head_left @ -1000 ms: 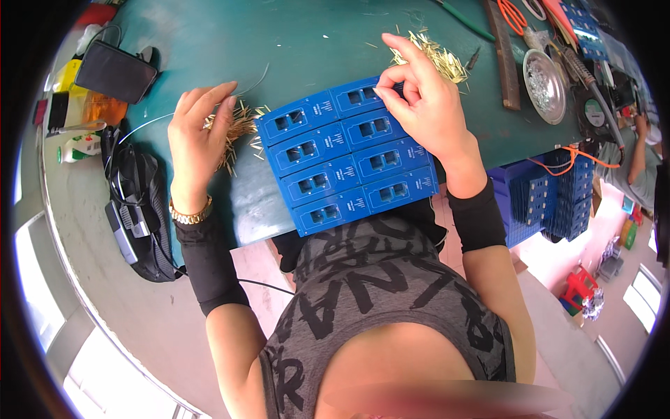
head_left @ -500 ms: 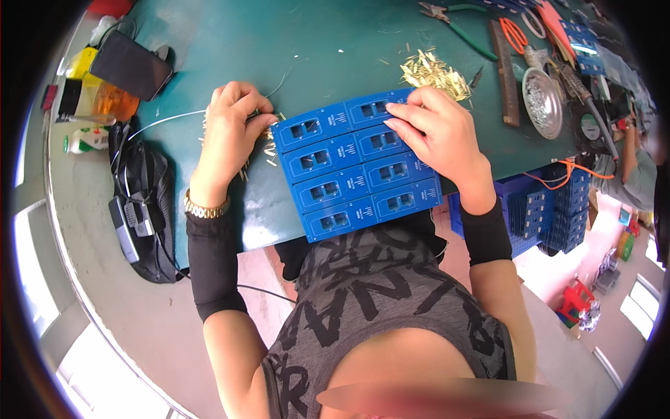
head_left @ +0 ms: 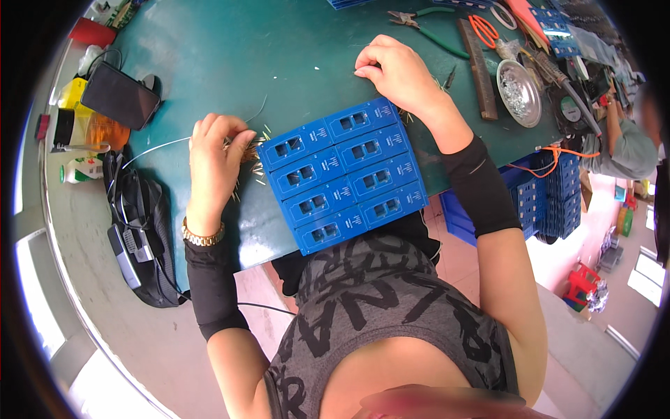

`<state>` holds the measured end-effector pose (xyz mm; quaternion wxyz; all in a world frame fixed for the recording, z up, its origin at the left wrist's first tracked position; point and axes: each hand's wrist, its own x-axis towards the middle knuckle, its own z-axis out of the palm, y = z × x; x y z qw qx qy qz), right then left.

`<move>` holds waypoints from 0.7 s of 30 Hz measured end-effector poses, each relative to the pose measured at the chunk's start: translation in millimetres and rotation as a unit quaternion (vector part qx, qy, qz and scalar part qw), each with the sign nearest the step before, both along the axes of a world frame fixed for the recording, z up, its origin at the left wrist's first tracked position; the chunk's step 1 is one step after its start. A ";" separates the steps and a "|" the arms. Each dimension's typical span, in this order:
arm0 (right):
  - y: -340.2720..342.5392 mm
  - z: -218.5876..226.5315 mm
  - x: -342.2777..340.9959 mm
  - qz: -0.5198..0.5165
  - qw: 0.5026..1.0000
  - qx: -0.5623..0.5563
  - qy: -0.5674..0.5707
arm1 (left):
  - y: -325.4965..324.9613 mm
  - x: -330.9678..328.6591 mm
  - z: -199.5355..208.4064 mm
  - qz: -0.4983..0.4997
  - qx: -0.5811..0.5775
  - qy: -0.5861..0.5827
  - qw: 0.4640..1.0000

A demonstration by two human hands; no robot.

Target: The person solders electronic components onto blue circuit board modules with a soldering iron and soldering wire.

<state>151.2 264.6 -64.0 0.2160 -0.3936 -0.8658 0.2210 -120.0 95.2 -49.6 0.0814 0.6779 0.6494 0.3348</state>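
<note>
A blue circuit board panel (head_left: pixel 345 178) with rows of paired cutouts lies tilted at the table's near edge, partly overhanging toward my lap. My left hand (head_left: pixel 216 160) is closed beside its left edge, above small brass-coloured pins (head_left: pixel 258 171); whatever its fingertips may hold is hidden. Beyond the panel's far right corner, my right hand (head_left: pixel 398 73) hovers over the green table, thumb and fingers drawn together. Anything between those fingertips is too small to make out. My right wrist and hand cover most of another heap of brass pins.
Cutters (head_left: pixel 412 21), orange-handled scissors (head_left: pixel 483 31), a dark bar (head_left: pixel 478 70) and a dish of small metal parts (head_left: pixel 518 94) lie at right. Left are a phone (head_left: pixel 120 96), a black bag (head_left: pixel 150 237) and a thin pale wire (head_left: pixel 157 148). Another person (head_left: pixel 621 143) sits far right.
My right hand has left the panel's upper right part and moved up and left over the table. My left hand stays by the pins. The whole view has shifted slightly.
</note>
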 end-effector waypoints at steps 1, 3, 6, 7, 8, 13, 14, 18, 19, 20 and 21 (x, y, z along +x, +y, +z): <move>-0.9 -1.9 -1.4 0.014 1.000 0.008 0.013 | -0.9 0.7 -0.3 -0.007 -0.004 0.014 1.000; -2.3 -0.7 -0.5 0.017 1.000 0.018 0.004 | -0.2 1.1 -1.4 -0.022 -0.016 0.011 1.000; -1.3 6.2 -2.0 0.025 0.999 0.038 -0.028 | 5.6 8.8 -0.4 -0.017 0.004 0.031 0.999; -0.7 8.9 -2.3 0.031 0.996 0.046 -0.064 | 8.3 9.3 -1.9 -0.004 -0.024 0.017 1.000; -0.7 9.9 -3.2 0.036 0.993 0.055 -0.100 | 11.0 8.5 -2.9 0.000 -0.026 0.018 1.000; -3.3 10.7 -2.0 0.020 0.988 0.075 -0.131 | 18.7 3.6 -4.6 -0.036 -0.045 0.072 0.996; -4.8 10.7 -0.6 0.023 0.990 0.113 -0.077 | 18.3 3.1 -3.9 -0.038 -0.050 0.096 0.993; -32.1 26.3 11.0 0.032 0.988 0.085 0.126 | 9.0 9.7 -5.6 -0.037 -0.061 0.131 0.989; -40.1 23.6 17.2 0.039 0.981 0.087 0.171 | 7.7 12.4 -4.1 -0.047 -0.051 0.146 0.987; -47.2 21.3 23.0 0.038 0.981 0.092 0.165 | 6.8 13.3 -5.4 -0.049 -0.046 0.141 0.988; -54.7 18.9 27.9 0.043 0.980 0.104 0.166 | 5.6 12.0 -6.9 -0.050 -0.037 0.152 0.986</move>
